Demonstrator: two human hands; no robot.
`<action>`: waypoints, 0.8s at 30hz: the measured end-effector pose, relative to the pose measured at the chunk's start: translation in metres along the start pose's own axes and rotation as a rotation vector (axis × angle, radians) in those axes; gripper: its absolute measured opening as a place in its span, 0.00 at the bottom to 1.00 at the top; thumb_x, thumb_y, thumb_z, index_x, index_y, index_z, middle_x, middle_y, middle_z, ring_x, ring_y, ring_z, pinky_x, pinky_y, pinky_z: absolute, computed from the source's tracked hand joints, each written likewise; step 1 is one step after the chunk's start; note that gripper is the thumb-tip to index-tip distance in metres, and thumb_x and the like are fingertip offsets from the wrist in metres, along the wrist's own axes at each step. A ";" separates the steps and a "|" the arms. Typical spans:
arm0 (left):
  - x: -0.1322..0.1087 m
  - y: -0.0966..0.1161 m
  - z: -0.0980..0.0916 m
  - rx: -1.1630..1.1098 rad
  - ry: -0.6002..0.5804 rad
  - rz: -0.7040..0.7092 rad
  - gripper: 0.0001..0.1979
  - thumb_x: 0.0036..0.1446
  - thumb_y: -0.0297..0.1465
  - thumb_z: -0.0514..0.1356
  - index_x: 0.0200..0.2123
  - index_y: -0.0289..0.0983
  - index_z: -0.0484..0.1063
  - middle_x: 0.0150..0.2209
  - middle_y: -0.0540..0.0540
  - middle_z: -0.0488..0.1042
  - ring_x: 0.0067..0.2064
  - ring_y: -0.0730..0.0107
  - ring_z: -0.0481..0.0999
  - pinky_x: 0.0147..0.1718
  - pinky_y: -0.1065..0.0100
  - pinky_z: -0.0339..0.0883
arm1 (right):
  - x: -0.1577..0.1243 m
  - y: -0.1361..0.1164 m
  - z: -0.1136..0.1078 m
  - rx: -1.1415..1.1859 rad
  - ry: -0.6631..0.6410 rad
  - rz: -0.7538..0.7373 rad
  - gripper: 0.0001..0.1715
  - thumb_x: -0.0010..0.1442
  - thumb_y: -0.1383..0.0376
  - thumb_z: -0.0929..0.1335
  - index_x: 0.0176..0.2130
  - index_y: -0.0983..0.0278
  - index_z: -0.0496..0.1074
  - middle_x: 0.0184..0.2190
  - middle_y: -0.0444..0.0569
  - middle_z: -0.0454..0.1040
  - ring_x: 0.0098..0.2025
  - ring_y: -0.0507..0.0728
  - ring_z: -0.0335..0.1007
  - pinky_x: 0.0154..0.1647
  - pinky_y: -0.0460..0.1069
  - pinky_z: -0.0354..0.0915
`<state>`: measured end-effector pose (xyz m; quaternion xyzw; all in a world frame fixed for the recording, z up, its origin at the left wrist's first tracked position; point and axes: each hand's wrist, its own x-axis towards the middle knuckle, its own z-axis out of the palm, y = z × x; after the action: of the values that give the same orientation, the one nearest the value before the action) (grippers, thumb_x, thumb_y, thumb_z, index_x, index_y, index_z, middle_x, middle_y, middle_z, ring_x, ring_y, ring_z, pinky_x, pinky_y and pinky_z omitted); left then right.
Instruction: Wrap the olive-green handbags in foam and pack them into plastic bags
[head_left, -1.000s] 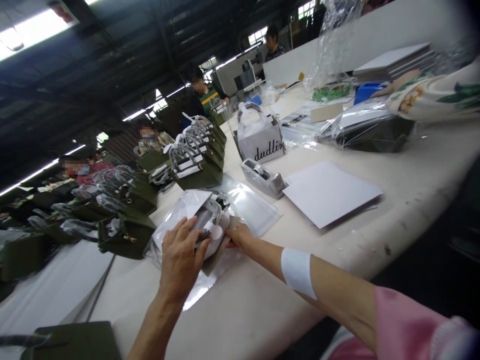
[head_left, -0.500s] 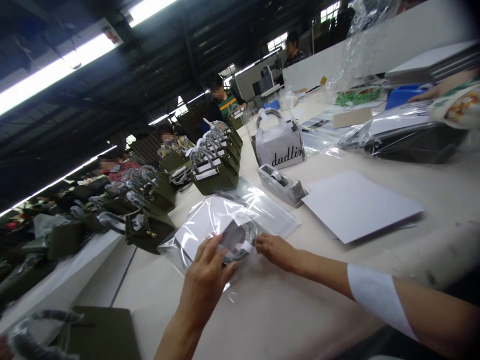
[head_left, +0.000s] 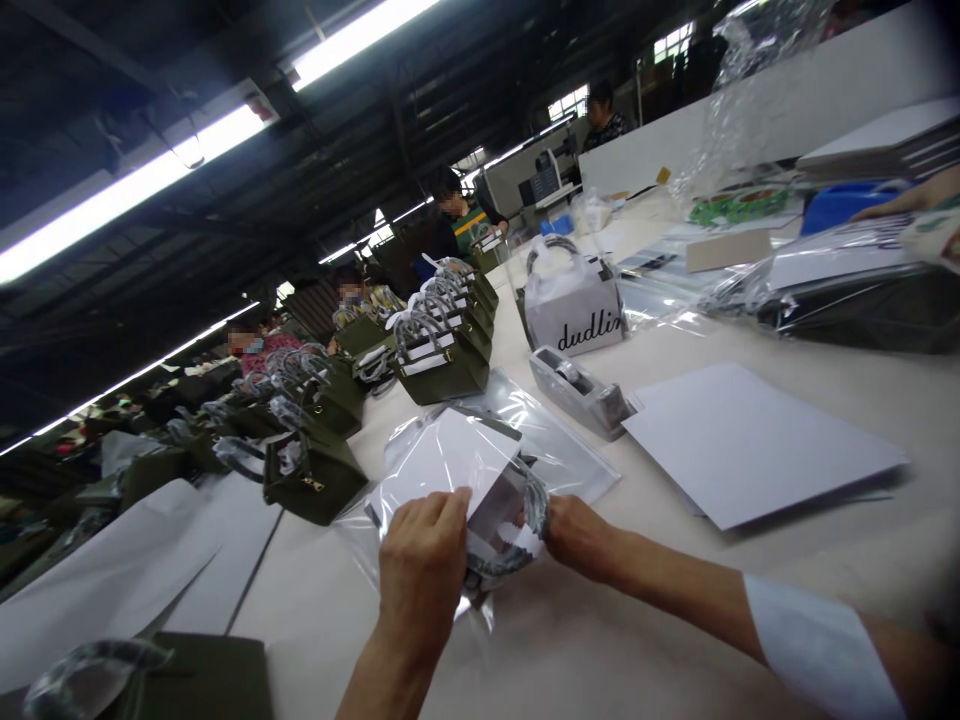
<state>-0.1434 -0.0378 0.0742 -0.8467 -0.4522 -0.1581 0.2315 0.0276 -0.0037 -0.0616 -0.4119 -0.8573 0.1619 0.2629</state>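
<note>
A handbag lies on its side in a clear plastic bag (head_left: 409, 480), with a white sheet (head_left: 457, 450) over its face. Its plastic-wrapped handles (head_left: 535, 505) point toward the right. My left hand (head_left: 426, 555) is closed on the near edge of the plastic bag, fingers curled over it beside the white sheet. On the other side, my right hand (head_left: 585, 540) is closed against the outer curve of the handles, at the mouth of the plastic bag; its fingertips are partly hidden. More flat clear bags (head_left: 577, 455) lie beneath.
A tape dispenser (head_left: 581, 390) and white sheets (head_left: 757, 440) lie to the right. Behind stands a bag in a "dudlin" printed cover (head_left: 574, 305). Green handbags (head_left: 442, 365) line up at the left; another handbag (head_left: 210, 675) lies near. A co-worker's arm (head_left: 919, 195) reaches in at right.
The handbag has shifted toward me and its handles show more. The white sheet now tilts up. Both hands have moved slightly right in view, and the left fingers have curled tighter.
</note>
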 end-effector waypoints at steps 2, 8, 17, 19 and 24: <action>-0.003 -0.004 -0.008 -0.073 -0.040 0.101 0.09 0.57 0.25 0.50 0.37 0.39 0.69 0.32 0.47 0.73 0.34 0.66 0.72 0.34 0.65 0.65 | 0.006 -0.003 -0.007 -0.041 -0.015 -0.071 0.18 0.55 0.77 0.57 0.31 0.69 0.73 0.32 0.56 0.73 0.34 0.56 0.68 0.34 0.49 0.63; 0.015 -0.048 -0.046 -0.213 -0.187 -0.093 0.11 0.59 0.33 0.49 0.37 0.40 0.70 0.35 0.47 0.72 0.34 0.70 0.71 0.34 0.70 0.64 | 0.053 -0.035 -0.056 -0.137 -0.006 -0.252 0.17 0.56 0.76 0.57 0.39 0.66 0.71 0.37 0.56 0.72 0.38 0.57 0.67 0.33 0.48 0.61; 0.098 -0.160 -0.040 -0.354 -0.229 -0.211 0.12 0.53 0.34 0.50 0.32 0.35 0.71 0.25 0.52 0.71 0.29 0.75 0.69 0.31 0.74 0.61 | 0.175 -0.074 -0.102 -0.289 -0.064 -0.284 0.08 0.53 0.73 0.63 0.29 0.66 0.71 0.25 0.51 0.72 0.30 0.55 0.68 0.31 0.47 0.57; 0.114 -0.178 -0.040 -0.348 -0.204 -0.212 0.11 0.51 0.33 0.51 0.30 0.35 0.71 0.24 0.52 0.70 0.27 0.75 0.68 0.31 0.74 0.60 | 0.195 -0.080 -0.115 -0.309 -0.047 -0.300 0.07 0.52 0.73 0.64 0.30 0.66 0.72 0.25 0.51 0.71 0.30 0.55 0.68 0.31 0.47 0.56; 0.141 -0.214 -0.066 -0.328 -0.125 -0.245 0.08 0.47 0.29 0.53 0.25 0.33 0.71 0.22 0.52 0.68 0.26 0.76 0.66 0.32 0.72 0.59 | 0.223 -0.109 -0.166 -0.369 0.073 -0.354 0.08 0.54 0.73 0.64 0.28 0.67 0.72 0.22 0.46 0.68 0.30 0.52 0.67 0.33 0.45 0.55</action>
<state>-0.2503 0.1284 0.2501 -0.8198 -0.5335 -0.2039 0.0409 -0.0598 0.1171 0.1970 -0.3020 -0.9210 -0.0607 0.2384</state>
